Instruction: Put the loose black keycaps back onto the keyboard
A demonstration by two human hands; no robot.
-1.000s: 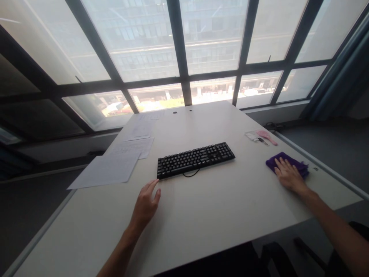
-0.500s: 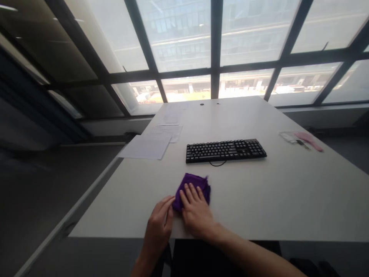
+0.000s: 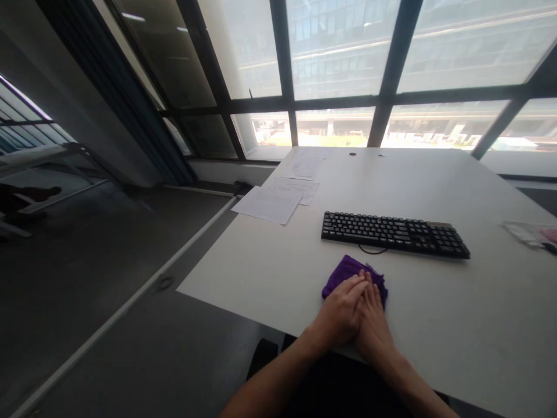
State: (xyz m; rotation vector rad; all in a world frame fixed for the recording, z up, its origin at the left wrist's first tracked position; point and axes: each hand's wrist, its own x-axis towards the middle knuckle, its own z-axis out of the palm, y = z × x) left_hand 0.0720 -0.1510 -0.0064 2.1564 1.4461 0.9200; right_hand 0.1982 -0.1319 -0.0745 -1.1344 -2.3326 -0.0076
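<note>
A folded purple cloth (image 3: 343, 273) with a frayed right edge lies on the table near its front edge. My right hand (image 3: 373, 322) rests flat on the cloth's right part, fingers stretched forward and held close together. Against it lies my left hand (image 3: 339, 313), its fingers extended over the cloth and touching the right hand's fingers. Neither hand is closed around the cloth. The part of the cloth under both hands is hidden.
A black keyboard (image 3: 394, 232) with a short cable loop sits just beyond the cloth. Printed sheets of paper (image 3: 272, 203) lie along the table's left side. At the right edge is a clear plastic bag (image 3: 522, 235) with something pink. Windows stand behind the white table (image 3: 256, 267).
The view has swung left, so the table appears farther right. My left hand has moved from the cloth's left edge onto it, beside the right hand. The cloth still lies folded.
</note>
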